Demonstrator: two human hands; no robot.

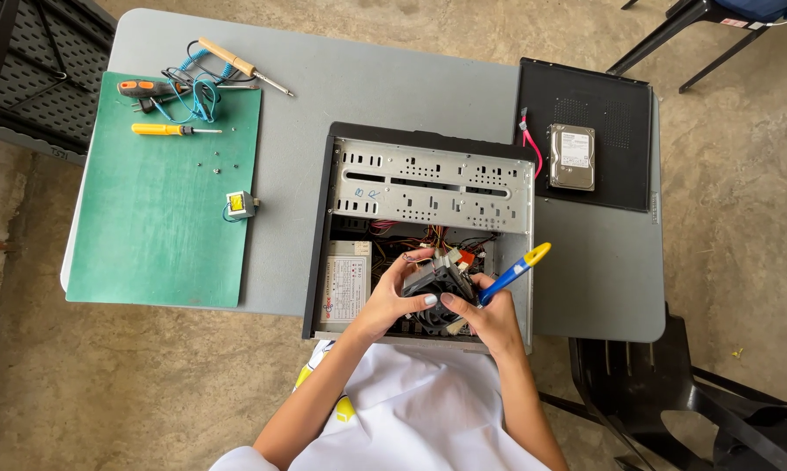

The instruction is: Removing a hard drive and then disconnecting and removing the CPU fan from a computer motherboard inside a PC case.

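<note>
Now both hands' fingers (408,266) wrap the cooling fan (437,283).

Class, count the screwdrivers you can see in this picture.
3: yellow screwdriver and orange-handled screwdriver on the green mat; blue-and-yellow screwdriver in the right hand. Others may be hidden.

Both hands, left hand (393,301) and right hand (489,318), clasp a grey cooler fan (435,283) inside the open computer case (428,183); the right also holds a blue-yellow screwdriver (516,272).

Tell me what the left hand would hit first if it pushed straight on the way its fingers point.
Probably the grey cooling fan: the left hand already grips its near edge, fingers pointing right toward the right hand, which holds a blue and yellow screwdriver inside the computer case. Depth is unclear.
</note>
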